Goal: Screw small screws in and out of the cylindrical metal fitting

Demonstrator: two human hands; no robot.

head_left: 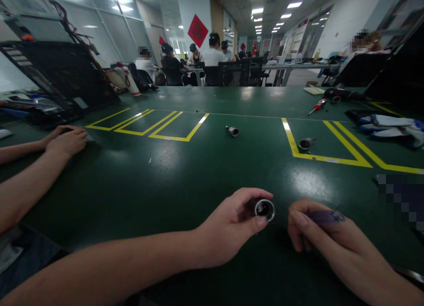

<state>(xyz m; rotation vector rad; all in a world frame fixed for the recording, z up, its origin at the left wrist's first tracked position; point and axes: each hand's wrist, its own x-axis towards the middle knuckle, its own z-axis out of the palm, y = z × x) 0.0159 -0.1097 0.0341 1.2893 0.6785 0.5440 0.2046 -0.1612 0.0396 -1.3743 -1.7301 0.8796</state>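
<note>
My left hand (228, 226) grips a small hollow metal cylinder (272, 212) between thumb and fingers. Its round open end faces me, and the inside looks dark with some detail too small to tell. Just to the right is my right hand (318, 228), apart from the cylinder, thumb pressed against curled fingers; whatever they may hold is hidden. A purple mark shows on the back of that hand. Farther off on the green table (198, 173) lies a similar metal part with a narrow stem (233, 131). Another metal cup-shaped part (305, 144) lies inside a yellow-taped outline.
A co-worker's hands (68, 140) rest on the table at left. Yellow tape outlines (170, 138) mark the surface. At right are a red-handled screwdriver (318, 105), white-and-blue gloves (391, 125) and a dark blurred-out object (402, 200). A black case (66, 76) stands at far left.
</note>
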